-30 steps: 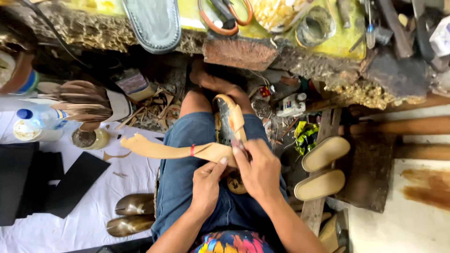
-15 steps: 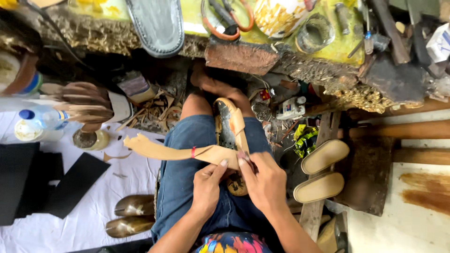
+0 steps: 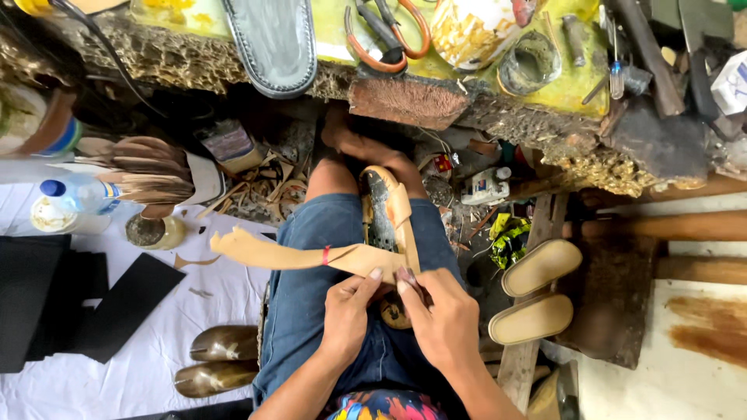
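The tan leather strip (image 3: 296, 255) lies across the lap, over the blue shorts (image 3: 327, 295), its free end reaching out toward the white cloth on the floor (image 3: 156, 342). A small red mark sits partway along it. Its near end meets the shoe on its form (image 3: 387, 225), which stands lengthwise on the lap between the knees, toe pointing at the table edge.

How I'd do this bit well: keep the strip pulled flat w/ no twist, press it down where it meets the shoe's side, work in short pinches along the edge rather than one long pull, & keep the shoe braced by the thighs so it doesn't roll.

Left hand (image 3: 348, 311): closed in a pinch, thumb & forefinger on the strip's near end, other fingers curled under it. Right hand (image 3: 443, 319): also closed, fingertips (image 3: 406, 278) pinching at the shoe's heel end right by the strip; whether a small tool is in there, can't tell.

Further out: two tan soles (image 3: 537, 292) on a plank to the right, two bronze shoe pieces (image 3: 222, 358) on the cloth, black sheets (image 3: 70, 303), a water bottle (image 3: 74, 194). On the table's near edge: scissors (image 3: 389, 31), a grey sole (image 3: 272, 43).
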